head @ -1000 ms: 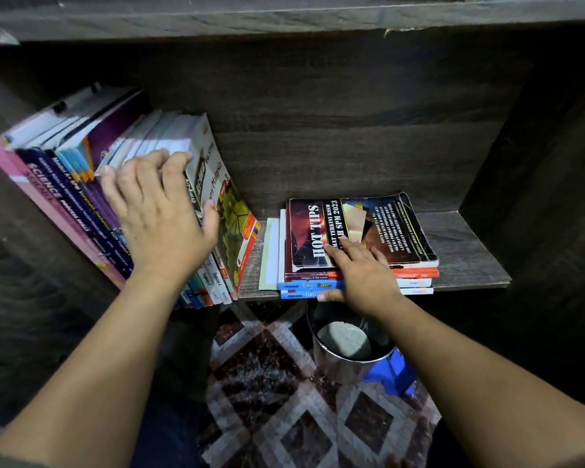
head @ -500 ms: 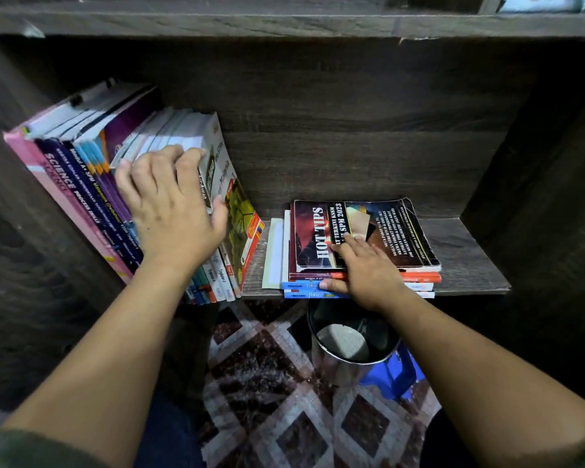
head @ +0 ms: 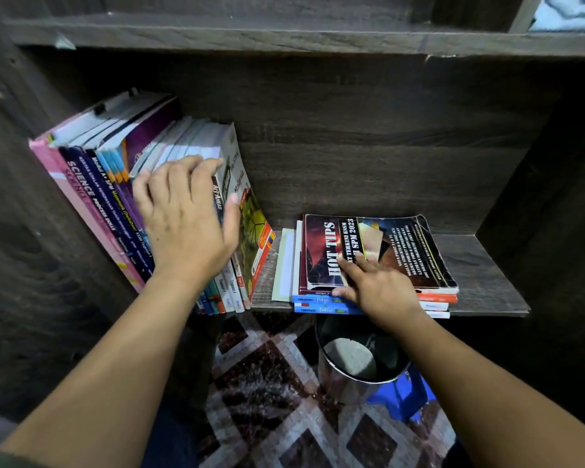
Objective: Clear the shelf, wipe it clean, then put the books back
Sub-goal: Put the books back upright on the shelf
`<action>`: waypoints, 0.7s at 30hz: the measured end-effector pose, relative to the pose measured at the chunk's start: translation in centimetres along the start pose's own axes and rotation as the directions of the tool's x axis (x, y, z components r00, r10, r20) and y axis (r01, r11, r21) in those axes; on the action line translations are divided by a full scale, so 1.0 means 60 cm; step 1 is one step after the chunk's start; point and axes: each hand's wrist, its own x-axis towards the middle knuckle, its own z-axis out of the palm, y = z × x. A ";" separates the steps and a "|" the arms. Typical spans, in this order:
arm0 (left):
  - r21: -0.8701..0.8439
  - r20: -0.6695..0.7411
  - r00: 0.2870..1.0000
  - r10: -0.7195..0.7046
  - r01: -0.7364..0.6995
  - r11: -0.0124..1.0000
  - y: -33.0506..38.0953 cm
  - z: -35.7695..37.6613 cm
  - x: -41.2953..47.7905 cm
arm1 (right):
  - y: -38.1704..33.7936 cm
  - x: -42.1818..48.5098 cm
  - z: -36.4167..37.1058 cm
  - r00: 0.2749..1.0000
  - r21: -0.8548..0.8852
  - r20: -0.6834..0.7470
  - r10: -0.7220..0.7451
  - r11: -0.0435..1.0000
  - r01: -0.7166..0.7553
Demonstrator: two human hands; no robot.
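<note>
Hands work apart, one on each group of books. My left hand (head: 186, 224) lies spread and flat across the spines of the leaning row (head: 108, 184), thumb against the outermost cover. It looks placed to brace the row, which tilts left against the cabinet wall and could slump. My right hand (head: 382, 292) pinches the flat stack (head: 436, 304): fingers rest on the top cover, the "HOT TIPS" book (head: 385, 251), while the thumb tucks against the stack's front edge just above the blue spines. That reads as a grip for lifting the upper books off, so clearing looks barely begun. Both groups sit on the shelf (head: 487, 282), the row at the left end and the stack toward the middle, with bare board to the right. Below the shelf edge, just beneath my right wrist, a metal bucket (head: 335, 376) stands on the patterned floor (head: 267, 383). Something pale and rounded lies inside; cloth or the bucket's bottom, I cannot tell. A blue plastic object (head: 402, 393) touches its right side.
</note>
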 end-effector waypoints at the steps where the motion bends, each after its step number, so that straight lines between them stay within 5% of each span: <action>1: -0.024 -0.019 1.000 -0.004 0.004 1.000 -0.002 -0.003 0.001 | 0.001 0.000 -0.002 1.000 -0.011 -0.010 -0.002 1.000 0.002; 11: -0.132 -0.111 0.993 0.045 -0.059 0.989 -0.040 -0.017 0.008 | -0.012 0.006 -0.024 0.990 -0.087 -0.131 -0.046 0.996 0.035; 17: -0.176 -0.112 0.993 0.034 -0.053 0.983 -0.044 -0.012 0.006 | -0.046 0.017 -0.066 0.893 0.249 -0.412 0.180 0.965 -0.079; 21: -0.195 -0.146 0.989 0.001 -0.030 0.980 -0.039 -0.007 0.010 | -0.112 0.037 -0.106 0.730 0.578 -0.619 0.289 0.797 0.175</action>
